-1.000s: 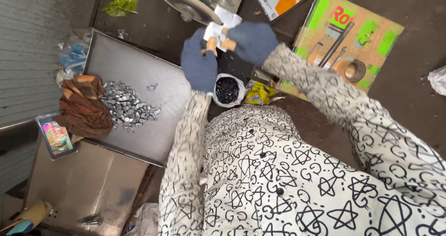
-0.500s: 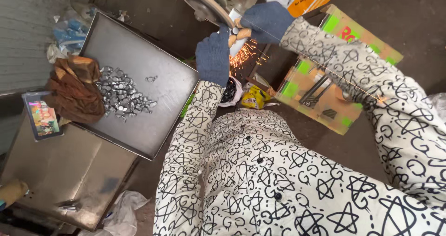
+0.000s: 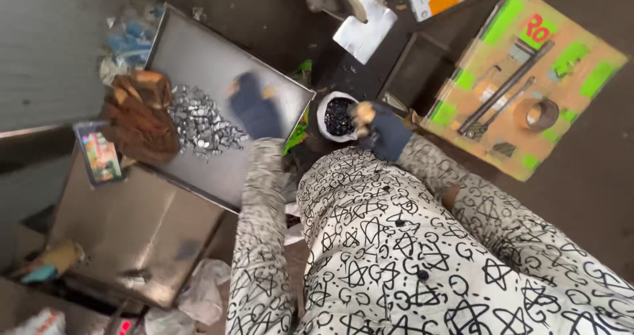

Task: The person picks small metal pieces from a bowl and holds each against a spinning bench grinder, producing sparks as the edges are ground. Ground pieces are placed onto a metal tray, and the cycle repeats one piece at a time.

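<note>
The gloved left hand (image 3: 254, 107) hovers blurred over the metal tray (image 3: 198, 51) beside the silver parts (image 3: 201, 127) — grip unreadable — while the right hand (image 3: 380, 130) pinches at the bowl of dark pieces (image 3: 338, 115).

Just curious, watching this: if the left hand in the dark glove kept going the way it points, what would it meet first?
Probably the heap of small shiny metal pieces on the flat steel tray; the left hand is blurred, so depth is unclear.

A flattened cardboard box (image 3: 528, 77) with green patches and red print lies at two o'clock. At nine o'clock, a small phone-like screen (image 3: 99, 153) shows bright colours.
</note>
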